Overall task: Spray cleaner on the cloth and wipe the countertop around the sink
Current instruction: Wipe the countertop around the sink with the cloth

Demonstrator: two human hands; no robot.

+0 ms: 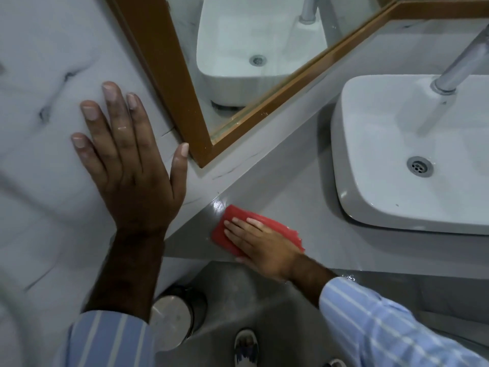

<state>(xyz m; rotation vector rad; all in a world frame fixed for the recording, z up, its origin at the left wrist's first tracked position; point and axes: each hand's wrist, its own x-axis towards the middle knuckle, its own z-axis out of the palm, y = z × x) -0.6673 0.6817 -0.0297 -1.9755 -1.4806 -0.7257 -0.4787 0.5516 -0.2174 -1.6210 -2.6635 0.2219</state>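
A red cloth (239, 219) lies flat on the grey countertop (291, 186) near its left end, by the wall corner. My right hand (260, 239) presses palm-down on the cloth, fingers spread over it. My left hand (127, 160) rests flat and open against the white marble wall tile, holding nothing. A white vessel sink (370, 128) with a metal drain (420, 166) stands on the counter to the right, well apart from the cloth. No spray bottle is in view.
A wood-framed mirror (238, 123) runs along the back of the counter and reflects the sink. A chrome tap (460, 67) rises over the basin. Below the counter edge stand a round metal bin (174, 319) on the floor and my shoe (246, 345).
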